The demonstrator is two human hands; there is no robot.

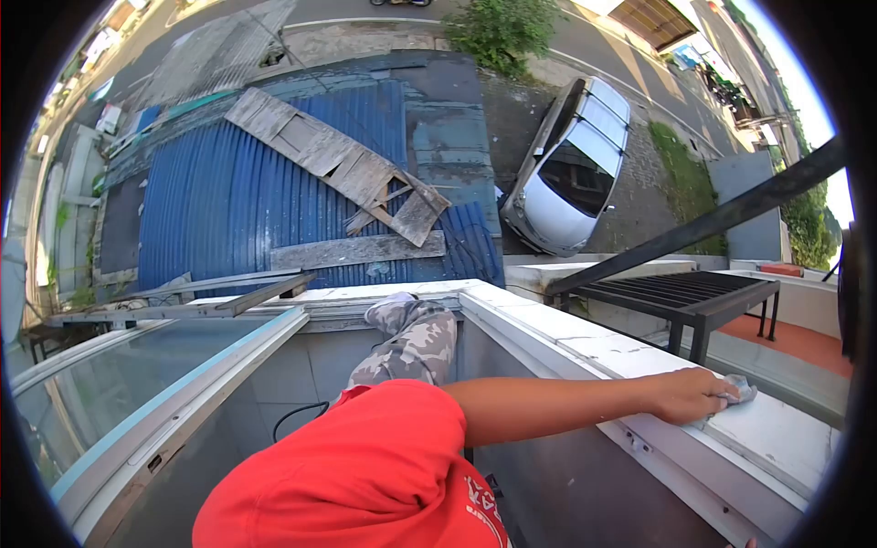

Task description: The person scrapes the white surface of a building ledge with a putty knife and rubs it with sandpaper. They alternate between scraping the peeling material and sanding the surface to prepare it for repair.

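My left arm comes out of a red sleeve and stretches to the right. At its end, my left hand is closed on a crumpled grey cloth, pressed to the top of a white window ledge. The palm and part of the cloth are hidden. A sliver of what seems to be my right hand shows at the bottom right edge, its fingers mostly out of frame. My leg in camouflage trousers reaches toward the far sill.
An opened glass window pane stands on the left. Beyond the ledge are a black metal rack and a slanting dark bar. Far below lie a blue corrugated roof with weathered boards and a silver car.
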